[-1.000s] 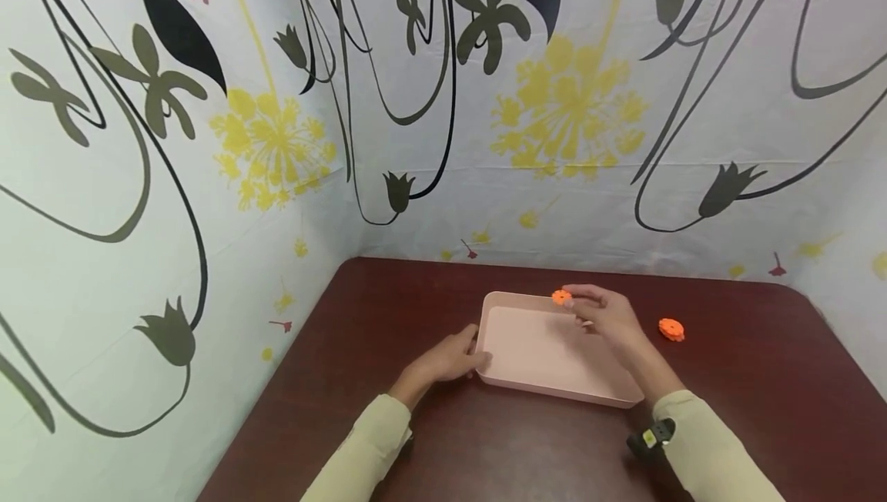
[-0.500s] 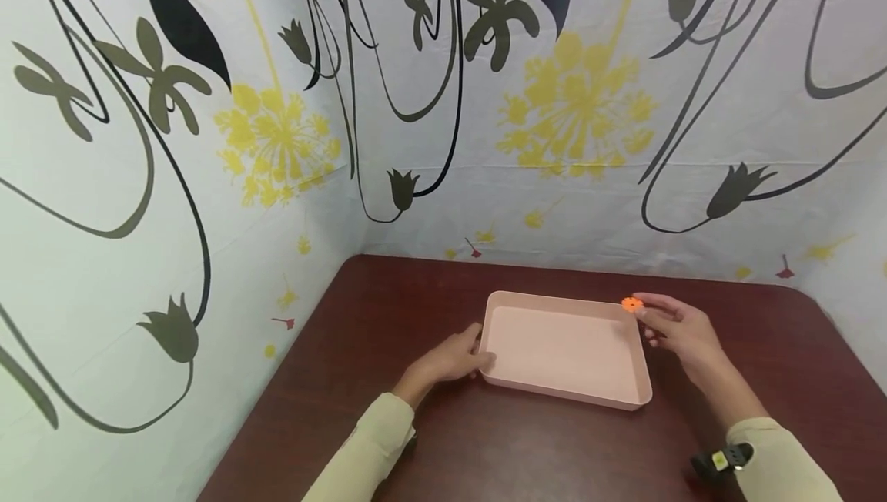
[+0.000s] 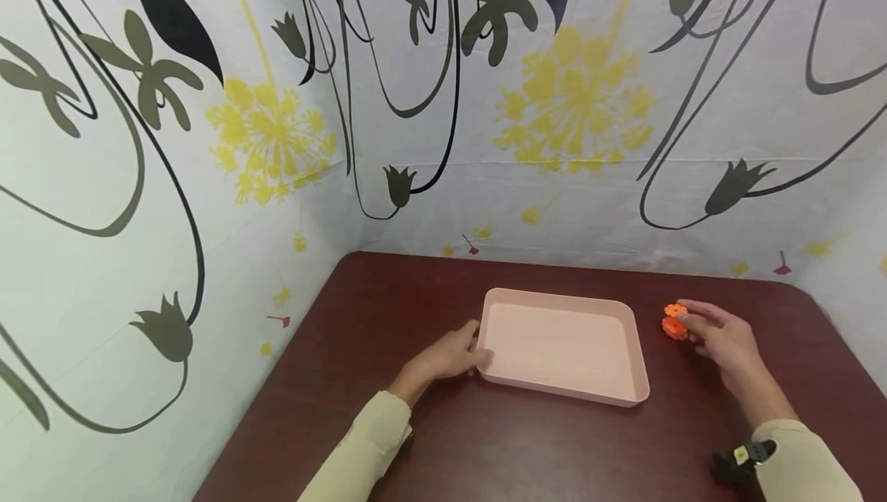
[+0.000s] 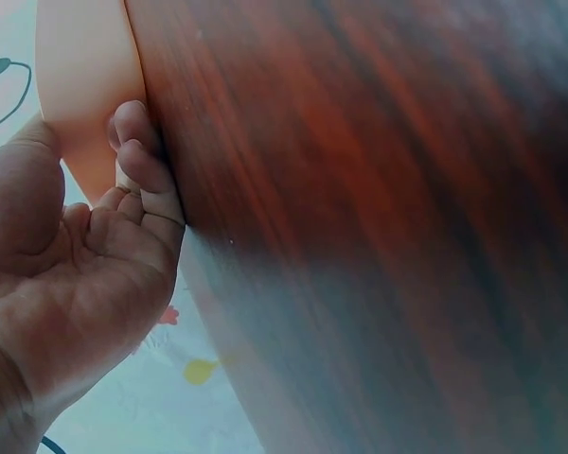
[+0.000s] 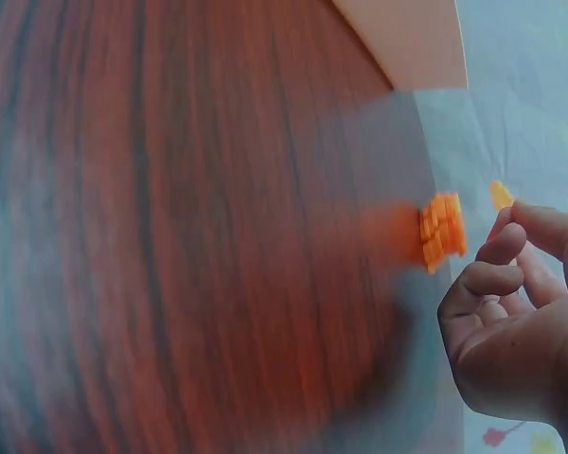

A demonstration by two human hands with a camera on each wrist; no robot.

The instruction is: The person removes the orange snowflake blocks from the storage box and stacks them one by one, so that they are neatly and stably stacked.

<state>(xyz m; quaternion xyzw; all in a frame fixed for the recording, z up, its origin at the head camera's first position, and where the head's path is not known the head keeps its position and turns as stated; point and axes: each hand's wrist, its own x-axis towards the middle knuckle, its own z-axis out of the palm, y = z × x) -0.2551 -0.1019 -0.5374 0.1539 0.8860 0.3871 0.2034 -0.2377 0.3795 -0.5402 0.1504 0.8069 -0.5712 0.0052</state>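
A pale pink rectangular tray (image 3: 563,344) lies on the table, and my left hand (image 3: 445,354) grips its left wall, thumb over the rim. The left wrist view shows the fingers of the left hand (image 4: 90,251) against the outside of the tray wall (image 4: 90,71). Between thumb and fingertips, my right hand (image 3: 729,344) pinches a small orange flower-shaped disc (image 3: 674,309). Just below it, a short stack of orange flower-shaped discs (image 3: 673,329) sits on the table right of the tray. In the right wrist view, a gap separates the held disc (image 5: 500,195) from the stack (image 5: 442,233).
The dark red-brown wood table (image 3: 416,425) runs back to a wall cloth (image 3: 430,140) printed with flowers. Another printed cloth hangs along the left side. A dark wrist strap (image 3: 744,457) circles the right sleeve.
My right hand has carried the orange disc rightward from above the tray to over the orange stack. The left hand stays on the tray's left side.
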